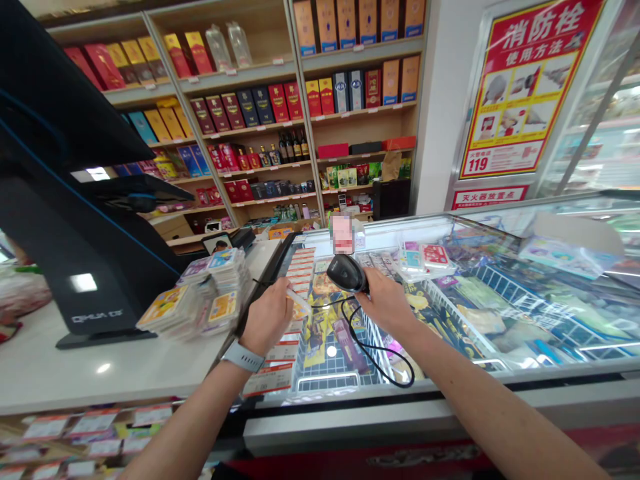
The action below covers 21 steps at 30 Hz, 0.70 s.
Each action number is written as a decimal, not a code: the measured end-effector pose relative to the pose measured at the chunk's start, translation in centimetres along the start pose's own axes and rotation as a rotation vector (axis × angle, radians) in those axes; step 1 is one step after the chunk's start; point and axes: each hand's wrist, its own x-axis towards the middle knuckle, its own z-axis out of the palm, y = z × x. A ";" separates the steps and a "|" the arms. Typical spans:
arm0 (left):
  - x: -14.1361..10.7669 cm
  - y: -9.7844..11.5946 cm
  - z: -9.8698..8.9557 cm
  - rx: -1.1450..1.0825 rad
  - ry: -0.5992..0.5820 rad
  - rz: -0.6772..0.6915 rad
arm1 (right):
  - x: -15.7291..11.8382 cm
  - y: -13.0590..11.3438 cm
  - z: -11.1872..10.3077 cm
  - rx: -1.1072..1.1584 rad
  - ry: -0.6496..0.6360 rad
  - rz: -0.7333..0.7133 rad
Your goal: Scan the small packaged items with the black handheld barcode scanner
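Observation:
My right hand (387,297) grips a black handheld barcode scanner (345,272), its head pointing left and its cable (411,373) looping down over the glass. To the left of it, my left hand (270,317) pinches a thin, flat, whitish plastic packet (300,305), seen nearly edge-on; its face is hidden from me. Both hands hover over the glass-topped chest freezer (320,399). Stacks of flat packets with yellow, blue and purple labels (175,307) lie on the white counter left of my left hand. More flat packets (434,255) rest on the glass beyond my right hand.
A black checkout terminal (100,293) stands on the white counter (60,373) at left. Price labels (275,379) line the freezer's left edge. A box in plastic wrap (565,253) lies on the glass at right. Shelves of boxed goods (250,110) rise behind.

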 end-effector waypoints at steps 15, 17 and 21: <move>3.0 2.4 4.8 -0.063 0.136 0.251 | 0.1 0.0 -0.1 0.028 0.002 0.024; 2.8 2.3 5.0 -0.052 0.142 0.265 | 0.1 0.1 -0.1 0.036 0.004 0.021; 2.5 2.0 5.8 -0.029 0.138 0.288 | 0.2 0.2 0.1 0.025 0.010 0.012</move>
